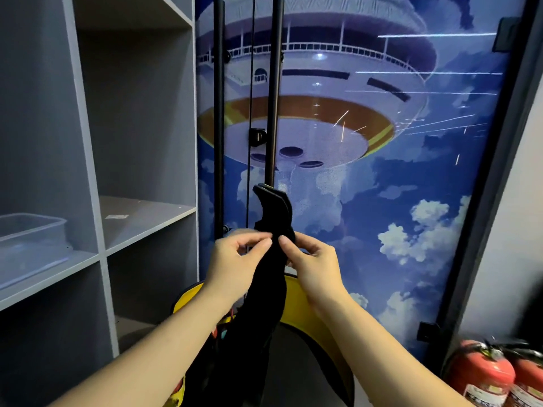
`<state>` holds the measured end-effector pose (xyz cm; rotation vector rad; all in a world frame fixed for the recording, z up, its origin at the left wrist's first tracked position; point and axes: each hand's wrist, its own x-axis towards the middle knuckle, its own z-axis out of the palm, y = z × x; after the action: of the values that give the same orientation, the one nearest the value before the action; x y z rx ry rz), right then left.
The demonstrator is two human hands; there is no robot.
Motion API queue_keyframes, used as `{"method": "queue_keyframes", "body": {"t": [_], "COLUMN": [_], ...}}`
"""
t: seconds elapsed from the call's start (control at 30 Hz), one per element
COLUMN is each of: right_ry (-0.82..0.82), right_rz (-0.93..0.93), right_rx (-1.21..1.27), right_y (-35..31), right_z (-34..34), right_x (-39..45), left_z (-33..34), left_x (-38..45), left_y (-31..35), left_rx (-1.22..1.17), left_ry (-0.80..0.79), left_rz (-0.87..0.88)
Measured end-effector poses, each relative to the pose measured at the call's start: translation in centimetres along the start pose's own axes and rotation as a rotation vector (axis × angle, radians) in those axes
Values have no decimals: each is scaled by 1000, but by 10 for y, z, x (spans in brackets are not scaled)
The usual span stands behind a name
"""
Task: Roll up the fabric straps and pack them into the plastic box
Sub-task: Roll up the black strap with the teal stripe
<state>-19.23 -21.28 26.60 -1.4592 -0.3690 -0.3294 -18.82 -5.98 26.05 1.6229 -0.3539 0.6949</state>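
Fabric strap [271, 218], black, is held up in the air in front of the person, before a door with a printed picture of a flying ship. In the head view, the left hand [235, 259] pinches the strap with thumb and forefinger from one side, and the right hand [311, 262] pinches it from the other side. The upper end stands above the fingers and bends over; the long part hangs down between the forearms. I judge that the rolling is only starting. The next move calls for turning the upper end tightly over itself. Plastic box [32, 239] waits on the grey shelf [88, 259] at the left, well apart from the hands.
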Motion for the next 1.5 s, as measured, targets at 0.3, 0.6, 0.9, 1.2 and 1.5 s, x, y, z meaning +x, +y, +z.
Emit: {"method": "queue_keyframes", "body": {"t": [0.3,0.6,0.9,1.2,1.5], "right_ry": [-16,29,46,-19,91], "right_rz": [80,50,71,76,235], "right_rx": [110,42,22,165,41], "right_y": [-12,-22,-47,-76,39], "right_z": [-8,-15,-21,-23,-15], "right_x": [10,-3,-27,-38,-35], "left_z": [-24,-17,-24,-32,-24], "left_x": [17,8,-15,-15,-40], "left_y": [6,20,50,74,-36], "left_rx": [-151,-81,-93,-496,-286], "left_ry": [-76,30,34,-108,-49], "left_rz": [-361,-283,-247,-379,-548]}}
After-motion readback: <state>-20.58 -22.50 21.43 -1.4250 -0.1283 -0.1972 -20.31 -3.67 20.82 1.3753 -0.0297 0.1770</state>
